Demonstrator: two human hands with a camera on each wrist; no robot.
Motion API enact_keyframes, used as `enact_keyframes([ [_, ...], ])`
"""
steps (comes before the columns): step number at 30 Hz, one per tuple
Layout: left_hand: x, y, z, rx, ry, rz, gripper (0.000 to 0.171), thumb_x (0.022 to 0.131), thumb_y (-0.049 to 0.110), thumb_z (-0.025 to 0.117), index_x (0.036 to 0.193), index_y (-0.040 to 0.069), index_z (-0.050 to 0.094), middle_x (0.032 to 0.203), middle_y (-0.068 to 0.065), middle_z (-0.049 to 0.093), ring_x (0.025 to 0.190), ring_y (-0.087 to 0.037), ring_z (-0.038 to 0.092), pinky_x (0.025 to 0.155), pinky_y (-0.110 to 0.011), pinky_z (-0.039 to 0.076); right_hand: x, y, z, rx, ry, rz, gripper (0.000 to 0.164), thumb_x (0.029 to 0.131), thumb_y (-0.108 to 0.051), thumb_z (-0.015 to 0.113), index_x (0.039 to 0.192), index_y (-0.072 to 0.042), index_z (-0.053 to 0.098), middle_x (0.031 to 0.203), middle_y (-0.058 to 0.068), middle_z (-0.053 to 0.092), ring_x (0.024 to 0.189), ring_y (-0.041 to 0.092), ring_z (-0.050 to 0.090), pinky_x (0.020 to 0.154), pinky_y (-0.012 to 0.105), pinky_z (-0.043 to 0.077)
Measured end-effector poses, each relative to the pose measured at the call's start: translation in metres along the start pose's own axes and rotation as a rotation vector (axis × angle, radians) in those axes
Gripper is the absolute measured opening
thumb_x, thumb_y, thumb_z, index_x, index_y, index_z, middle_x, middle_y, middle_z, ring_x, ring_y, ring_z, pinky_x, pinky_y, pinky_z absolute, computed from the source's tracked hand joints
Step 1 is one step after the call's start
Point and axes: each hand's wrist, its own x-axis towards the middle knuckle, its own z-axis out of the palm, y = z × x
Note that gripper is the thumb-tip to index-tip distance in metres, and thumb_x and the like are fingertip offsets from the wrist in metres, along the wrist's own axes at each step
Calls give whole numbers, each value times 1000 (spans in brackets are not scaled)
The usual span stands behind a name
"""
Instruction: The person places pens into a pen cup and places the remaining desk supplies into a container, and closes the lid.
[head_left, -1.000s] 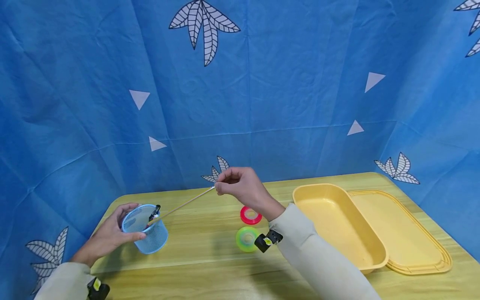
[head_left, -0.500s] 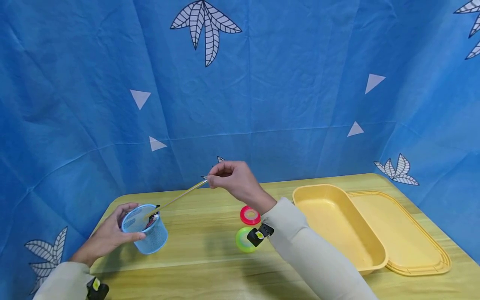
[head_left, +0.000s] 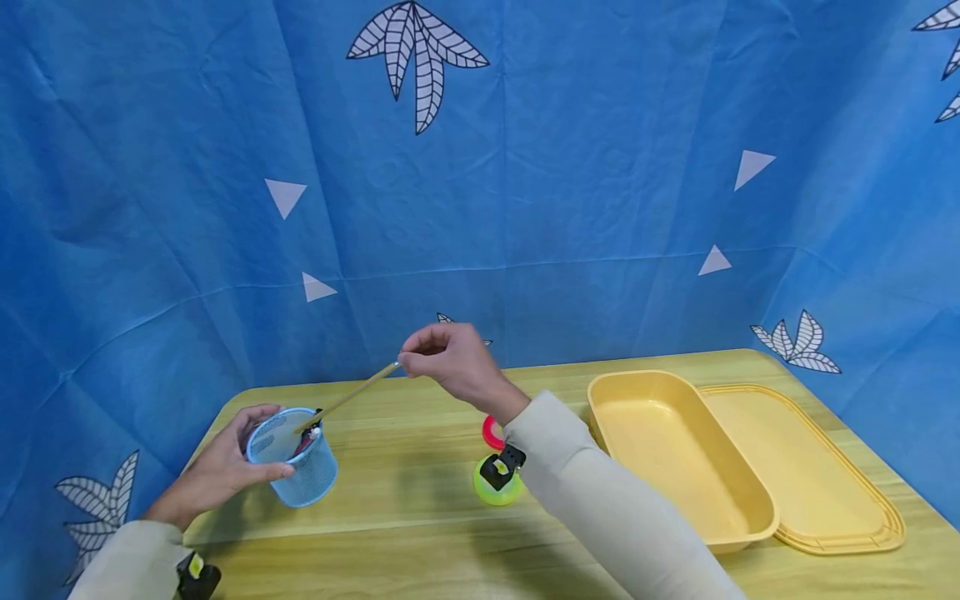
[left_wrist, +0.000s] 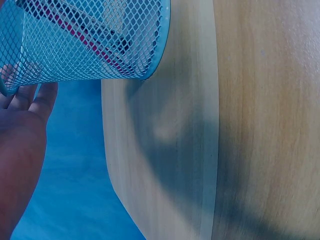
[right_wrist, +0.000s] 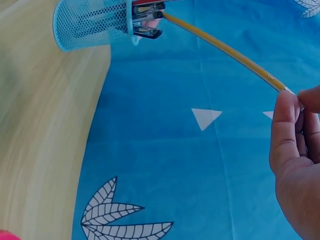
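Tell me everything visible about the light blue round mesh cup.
The light blue cylindrical mesh cup looks metallic, with smooth bands at mouth and base. It is tilted over the wooden table's left end; base contact is unclear. The left hand grips it near the mouth. Slim dark pens show inside, and a slender yellow pencil points into its mouth.

one cup (head_left: 303, 481), one yellow pencil (right_wrist: 225, 49), two rings (head_left: 498, 497), one tub (head_left: 686, 467), one lid (head_left: 813, 479)

At left, the left hand (head_left: 223, 468) grips a tilted blue cup (head_left: 313, 477); the right hand (head_left: 459, 360) pinches a yellow pencil (head_left: 348, 397).
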Motion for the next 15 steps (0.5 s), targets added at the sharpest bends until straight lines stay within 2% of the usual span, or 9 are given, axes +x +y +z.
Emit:
enact_keyframes([
  [4, 0, 1, 1, -8, 1, 1, 80, 76, 5, 76, 138, -2, 26, 127, -22, 41, 102, -17, 51, 78, -27, 48, 2, 0, 5, -18, -3, 4, 7, 84, -12, 68, 89, -7, 70, 82, 6, 67, 81, 30, 61, 66, 29, 50],
  [9, 0, 2, 1, -20, -2, 4, 80, 76, 4, 76, 138, -3, 25, 127, -22, 41, 101, -15, 51, 77, -26, 49, 4, 1, 12, -43, -14, 19, 8, 85, -14, 68, 90, -9, 70, 82, 6, 67, 78, 20, 62, 67, 29, 50],
  [15, -1, 2, 1, -25, -1, 16, 79, 76, 3, 75, 137, -4, 26, 126, -23, 42, 100, -13, 52, 76, -26, 49, 7, 3, 21, -41, -11, 21, 5, 85, -13, 69, 88, -11, 71, 82, 3, 68, 76, 17, 62, 65, 29, 51],
])
